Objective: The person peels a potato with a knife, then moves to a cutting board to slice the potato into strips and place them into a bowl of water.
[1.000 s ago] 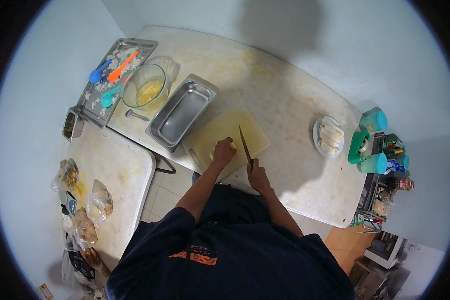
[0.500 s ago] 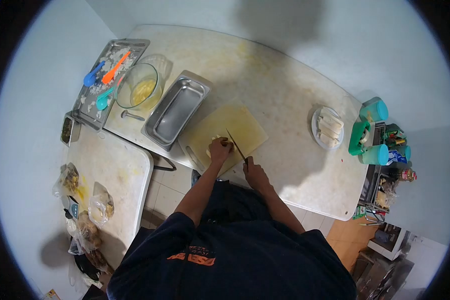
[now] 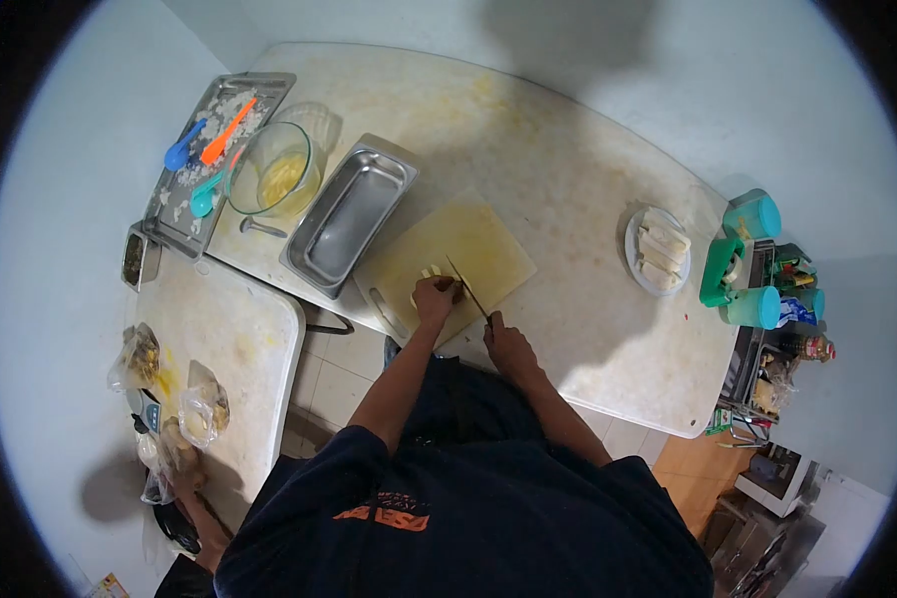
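On the pale yellow cutting board [image 3: 493, 244], my left hand [image 3: 435, 301] is closed over pale food pieces [image 3: 431, 271], whose ends show above the fingers. My right hand [image 3: 508, 347] is wrapped round the handle of a knife [image 3: 466, 285]. The blade points up and left across the board, close to the left fingertips. Beyond the board's upper left side sits an empty deep metal pan [image 3: 351, 217]. A white plate [image 3: 658, 251] with several pale, long pieces stands to the right.
A glass bowl [image 3: 273, 169] with yellowish contents and a metal tray [image 3: 219, 149] with white bits and coloured spoons are at upper left. Teal-lidded containers [image 3: 753, 307] line the right end. On the left table are plastic bags [image 3: 201, 411]; another person's arm [image 3: 204, 523] reaches in.
Another person's hand and forearm have come into view at lower left, by the bags. My hands and the knife have hardly moved, and the view has shifted slightly.
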### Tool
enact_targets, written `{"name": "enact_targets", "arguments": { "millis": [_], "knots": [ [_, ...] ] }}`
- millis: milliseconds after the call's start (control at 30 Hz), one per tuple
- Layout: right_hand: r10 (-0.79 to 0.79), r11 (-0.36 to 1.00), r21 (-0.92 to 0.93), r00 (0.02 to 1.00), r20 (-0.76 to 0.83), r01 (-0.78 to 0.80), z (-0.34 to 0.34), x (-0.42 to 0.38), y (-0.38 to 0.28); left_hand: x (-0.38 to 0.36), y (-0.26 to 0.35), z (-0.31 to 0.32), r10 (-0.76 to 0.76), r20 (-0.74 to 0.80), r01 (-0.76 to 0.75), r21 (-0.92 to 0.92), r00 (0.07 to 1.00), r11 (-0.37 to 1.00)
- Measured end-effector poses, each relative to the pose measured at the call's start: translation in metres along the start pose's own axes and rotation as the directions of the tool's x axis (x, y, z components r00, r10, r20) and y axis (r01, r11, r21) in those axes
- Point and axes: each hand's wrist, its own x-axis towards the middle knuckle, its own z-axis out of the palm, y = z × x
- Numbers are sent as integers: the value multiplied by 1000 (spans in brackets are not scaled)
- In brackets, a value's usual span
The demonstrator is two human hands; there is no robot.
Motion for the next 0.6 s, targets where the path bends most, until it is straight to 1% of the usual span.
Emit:
{"name": "enact_targets", "arguments": {
  "millis": [200,300,400,500,600],
  "knots": [
    [30,998,-46,1000,-3,-30,-1,3,-1,2,-7,6,14,13,-15,42,1000,999],
    [29,999,-42,1000,9,-28,0,3,0,7,-22,15,119,2,-118,119,993,986],
    [88,994,-63,996,17,-87,8,8,3,0,8,-3,-17,45,17,4,999,1000],
    [127,989,-78,991,42,-124,8,10,3,11,-28,18,-83,83,88,-61,993,994],
    [139,989,-65,988,70,-134,6,12,2,-1,7,-2,-51,29,51,-1,998,999]
  ]
}}
